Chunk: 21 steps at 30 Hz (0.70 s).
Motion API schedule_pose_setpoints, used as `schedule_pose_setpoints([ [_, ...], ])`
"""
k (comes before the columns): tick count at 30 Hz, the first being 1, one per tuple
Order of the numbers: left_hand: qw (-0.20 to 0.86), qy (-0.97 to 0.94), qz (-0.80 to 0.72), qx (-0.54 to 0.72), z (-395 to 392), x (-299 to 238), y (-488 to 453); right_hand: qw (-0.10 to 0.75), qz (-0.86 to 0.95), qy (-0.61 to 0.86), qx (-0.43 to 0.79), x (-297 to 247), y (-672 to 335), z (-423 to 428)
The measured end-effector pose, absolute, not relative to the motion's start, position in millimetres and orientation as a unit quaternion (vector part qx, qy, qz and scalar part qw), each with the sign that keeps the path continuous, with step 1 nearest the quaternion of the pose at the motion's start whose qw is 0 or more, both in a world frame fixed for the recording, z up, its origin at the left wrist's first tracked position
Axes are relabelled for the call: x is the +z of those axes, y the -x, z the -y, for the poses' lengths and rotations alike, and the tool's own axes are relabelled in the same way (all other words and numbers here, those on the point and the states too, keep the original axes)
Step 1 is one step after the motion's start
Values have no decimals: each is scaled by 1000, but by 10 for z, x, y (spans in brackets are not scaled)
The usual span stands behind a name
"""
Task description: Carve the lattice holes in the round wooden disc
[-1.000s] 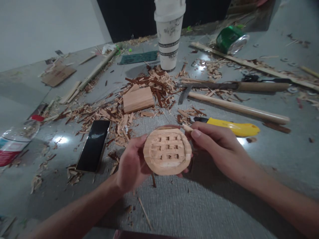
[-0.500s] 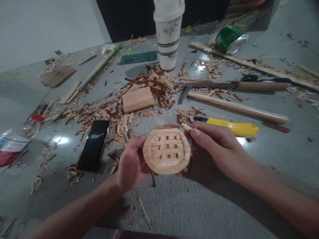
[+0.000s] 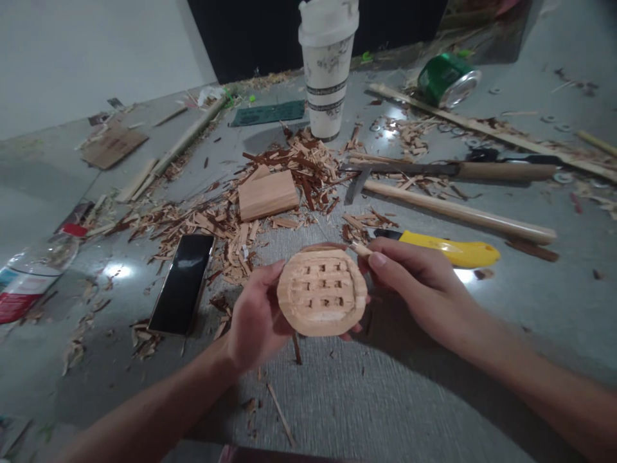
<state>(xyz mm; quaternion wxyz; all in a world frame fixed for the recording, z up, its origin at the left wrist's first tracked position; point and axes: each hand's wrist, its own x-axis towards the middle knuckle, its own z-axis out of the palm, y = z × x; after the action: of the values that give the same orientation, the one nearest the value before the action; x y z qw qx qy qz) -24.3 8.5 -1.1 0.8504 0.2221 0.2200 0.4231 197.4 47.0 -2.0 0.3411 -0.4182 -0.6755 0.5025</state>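
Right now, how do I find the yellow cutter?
Start at the tall paper cup at the table's far side, then come toward the right hand pinching a thin stick beside the round carved wood. The cutter lies flat just beyond that hand. It alone is bright yellow; the long handles behind it are plain wood.

One head-worn camera looks forward and down, close over the carved disc (image 3: 322,292) and table (image 3: 506,321).

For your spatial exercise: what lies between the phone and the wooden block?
Loose wood shavings lie between the phone and the wooden block, in the head view.
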Motion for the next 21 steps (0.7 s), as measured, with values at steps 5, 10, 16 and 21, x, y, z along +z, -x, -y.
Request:
schedule_pose_setpoints([
  [5,847,-229,-199,436,-98,-1,253,327,688,442,474,-79,-2037,-509],
  [10,855,-219,-187,432,-98,14,247,331,696,443,459,-60,-2050,-493],
  [16,866,-217,-171,417,-126,-18,275,336,696,463,434,-47,-2066,-508],
  [21,848,-244,-166,441,-133,-54,262,350,692,468,424,-72,-2082,-542],
])
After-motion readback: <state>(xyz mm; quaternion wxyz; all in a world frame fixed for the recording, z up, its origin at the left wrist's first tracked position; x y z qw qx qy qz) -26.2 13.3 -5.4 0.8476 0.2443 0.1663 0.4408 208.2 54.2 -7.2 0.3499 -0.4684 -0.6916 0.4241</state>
